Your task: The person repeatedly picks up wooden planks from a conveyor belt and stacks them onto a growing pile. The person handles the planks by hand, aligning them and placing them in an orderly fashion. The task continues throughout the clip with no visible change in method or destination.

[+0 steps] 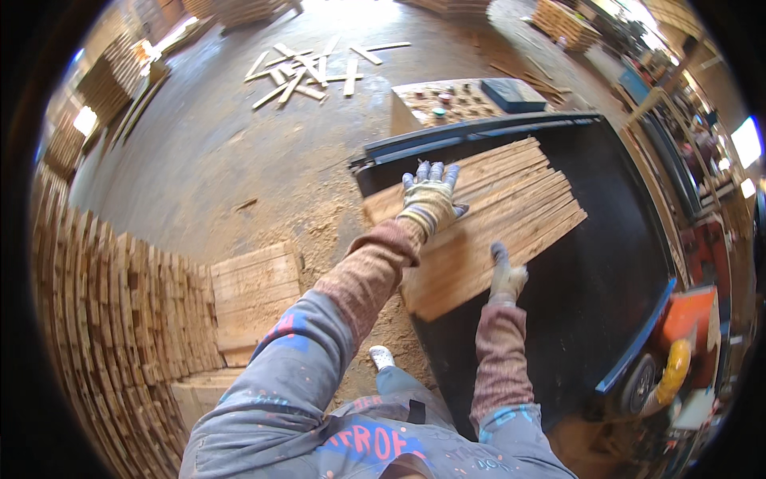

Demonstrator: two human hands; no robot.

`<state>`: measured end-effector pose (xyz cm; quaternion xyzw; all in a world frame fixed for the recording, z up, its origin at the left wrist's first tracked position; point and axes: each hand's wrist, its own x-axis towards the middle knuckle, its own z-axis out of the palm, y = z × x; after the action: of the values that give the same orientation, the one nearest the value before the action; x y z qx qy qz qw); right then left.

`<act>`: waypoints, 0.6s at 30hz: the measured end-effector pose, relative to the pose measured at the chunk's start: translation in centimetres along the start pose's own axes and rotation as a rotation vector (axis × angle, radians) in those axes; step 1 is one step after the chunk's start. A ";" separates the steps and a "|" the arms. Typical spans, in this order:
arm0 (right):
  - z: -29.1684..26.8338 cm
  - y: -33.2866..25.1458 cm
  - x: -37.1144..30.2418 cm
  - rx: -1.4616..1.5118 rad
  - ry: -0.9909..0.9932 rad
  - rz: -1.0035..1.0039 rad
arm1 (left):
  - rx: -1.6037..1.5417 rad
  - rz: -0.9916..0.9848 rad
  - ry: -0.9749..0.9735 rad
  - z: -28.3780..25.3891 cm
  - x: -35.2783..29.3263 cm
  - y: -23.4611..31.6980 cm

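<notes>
Wooden boards (515,191) at the left edge of the black table (618,191) are being covered by the spread left grip (431,195), whether the right grip (508,279) is pinching cannot be told, and a slide-off is perhaps being invited by their staggered lie.

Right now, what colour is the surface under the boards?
Black tabletop, seen best in the head view.

Two cream-and-grey gloved hands (431,198) (508,281); several long brown wooden boards (515,195), hard to count; one big flat black table (614,199); one white shoe (381,357); one flat blue box (513,94); one bent yellow hose (675,371); one messy heap of pale wooden sticks (319,70).
</notes>
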<state>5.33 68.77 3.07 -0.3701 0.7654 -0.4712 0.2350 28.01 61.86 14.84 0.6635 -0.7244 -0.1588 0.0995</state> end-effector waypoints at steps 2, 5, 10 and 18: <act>4.7 -3.9 1.3 -0.123 -0.002 0.067 | -0.049 0.015 0.245 1.0 -4.7 -3.5; 8.6 -8.0 2.2 -0.339 -0.047 0.232 | -0.268 0.058 0.532 5.1 -16.4 -9.9; 6.1 -2.4 6.5 -0.161 -0.537 -0.056 | -0.189 -0.537 0.330 12.2 -47.3 -19.5; 14.9 -6.5 -14.9 -0.026 -0.900 -0.819 | -0.223 -1.539 -0.222 16.1 -80.4 -9.4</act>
<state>27.26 70.49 2.48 -0.8001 0.3922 -0.3112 0.3304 39.05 142.64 1.81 0.9451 -0.0466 -0.3202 -0.0455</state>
